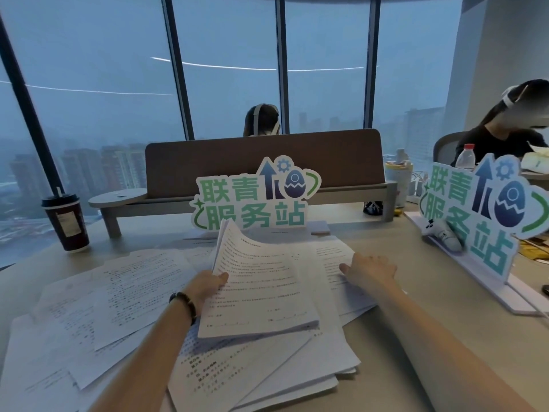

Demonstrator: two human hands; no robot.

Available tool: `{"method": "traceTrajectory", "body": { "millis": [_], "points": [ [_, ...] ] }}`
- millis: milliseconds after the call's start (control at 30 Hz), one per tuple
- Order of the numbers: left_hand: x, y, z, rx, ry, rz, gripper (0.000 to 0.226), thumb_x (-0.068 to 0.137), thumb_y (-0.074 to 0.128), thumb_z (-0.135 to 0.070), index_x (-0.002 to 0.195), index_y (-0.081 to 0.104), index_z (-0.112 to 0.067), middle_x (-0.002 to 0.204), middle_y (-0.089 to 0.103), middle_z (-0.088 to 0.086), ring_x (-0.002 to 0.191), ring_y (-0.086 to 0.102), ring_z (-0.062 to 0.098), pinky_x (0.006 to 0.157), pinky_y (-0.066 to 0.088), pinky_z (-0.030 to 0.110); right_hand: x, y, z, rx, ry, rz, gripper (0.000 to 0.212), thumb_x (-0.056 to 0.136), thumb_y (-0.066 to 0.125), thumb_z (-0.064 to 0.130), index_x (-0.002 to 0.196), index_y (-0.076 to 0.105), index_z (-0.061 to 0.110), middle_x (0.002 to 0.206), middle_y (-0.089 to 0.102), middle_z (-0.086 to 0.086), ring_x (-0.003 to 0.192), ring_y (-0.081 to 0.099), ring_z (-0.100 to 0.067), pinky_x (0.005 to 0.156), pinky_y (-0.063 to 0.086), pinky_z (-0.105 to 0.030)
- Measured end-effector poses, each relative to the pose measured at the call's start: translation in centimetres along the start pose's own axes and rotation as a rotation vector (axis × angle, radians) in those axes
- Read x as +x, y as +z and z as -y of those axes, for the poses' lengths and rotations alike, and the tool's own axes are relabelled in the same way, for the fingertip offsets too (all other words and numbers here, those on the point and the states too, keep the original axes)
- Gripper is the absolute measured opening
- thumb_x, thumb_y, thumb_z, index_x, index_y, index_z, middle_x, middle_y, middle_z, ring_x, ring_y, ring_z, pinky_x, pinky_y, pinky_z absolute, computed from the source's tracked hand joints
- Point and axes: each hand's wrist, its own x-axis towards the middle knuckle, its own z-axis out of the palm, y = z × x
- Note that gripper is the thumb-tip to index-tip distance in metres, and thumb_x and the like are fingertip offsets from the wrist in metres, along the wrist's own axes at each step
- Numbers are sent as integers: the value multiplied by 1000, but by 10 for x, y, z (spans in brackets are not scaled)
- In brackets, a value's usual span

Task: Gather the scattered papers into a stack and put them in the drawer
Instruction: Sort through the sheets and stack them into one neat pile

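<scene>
Beige desk [416, 337] carrying printed sheets, seen from above the person's forearms. Scattered papers [113, 301] cover the surface left of and below the grip, overlapping one another, with more fanned out beneath and to the right of it. Brown desk divider [264, 162] stands beyond the grip, on a grey shelf riser [118, 200]. Cut-out sign [252, 200] with green characters stands just behind the far edge of the held sheets; a second like sign [475, 215] stands to the right. Gathered stack of papers [261, 289], lifted at its far end, lies over the loose sheets at centre. Left hand [208, 288] pinches the stack's left edge, thumb on top, fingers hidden under it; a dark bracelet [185, 303] circles that wrist. Right hand [371, 270] rests with fingers extended on a sheet [329, 257] just right of the stack. Lidded paper cup [66, 223] stands far left of the grip.
</scene>
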Motion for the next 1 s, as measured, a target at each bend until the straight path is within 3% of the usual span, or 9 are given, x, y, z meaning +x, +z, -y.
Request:
{"method": "traceTrajectory", "body": {
  "millis": [267,367,433,567,733,800,867,933,1000],
  "points": [
    [-3,1,-1,-81,-21,25,27,102,50,-19,112,63,1,97,71,17,83,67,31,64,54,34,12,-17,-6,366,-18,82,31,97,54,22,126,51,10,103,56,-6,93,56,-22,71,46,-29],
    [-1,-1,0,-93,-19,33,28,101,51,-20,113,64,2,103,71,19,92,68,36,75,57,41,16,-29,-12,766,27,247,29,90,64,10,118,56,6,101,60,-13,90,62,-25,77,53,-33],
    [-1,-1,-1,-101,-25,38,28,101,51,-20,114,63,1,109,70,21,99,67,38,80,57,45,14,-35,-18,1026,91,362,40,85,71,10,121,53,13,106,62,-18,90,68,-30,73,58,-35],
    [-2,-1,-1,-122,-33,51,27,101,51,-20,114,63,1,110,70,22,101,67,40,85,56,50,11,-39,-26,1191,159,544,49,81,77,14,125,56,5,107,69,-20,80,69,-31,56,56,-35],
    [-3,-1,0,-128,-33,38,27,100,52,-21,115,63,-1,110,70,21,98,67,38,80,57,46,2,-50,-26,1464,-156,610,57,79,79,20,129,54,10,102,72,-17,84,70,-32,58,61,-39],
    [-5,0,0,-123,-27,28,26,100,53,-21,113,64,-2,108,70,20,97,67,37,79,56,44,3,-49,-30,1700,-419,629,66,65,90,27,122,63,9,100,73,-15,85,72,-32,67,62,-43],
    [-5,1,0,-114,-21,11,24,100,53,-21,109,64,-2,102,70,17,94,65,35,82,55,44,6,-45,-33,2017,-653,757,51,77,82,24,122,65,8,112,71,-17,100,70,-35,83,59,-51],
    [-6,1,-1,-108,-19,1,23,100,54,-22,108,63,-2,101,69,16,96,64,34,85,54,44,9,-41,-34,2139,-682,876,51,93,66,23,138,48,8,129,62,-19,118,62,-36,98,50,-57],
    [-4,2,-1,-101,-15,-14,25,99,54,-23,110,62,-2,101,68,15,98,63,34,89,52,44,5,-46,-30,2025,-614,784,72,79,82,28,139,47,7,127,64,-16,112,66,-31,89,57,-51]
  ]
}}
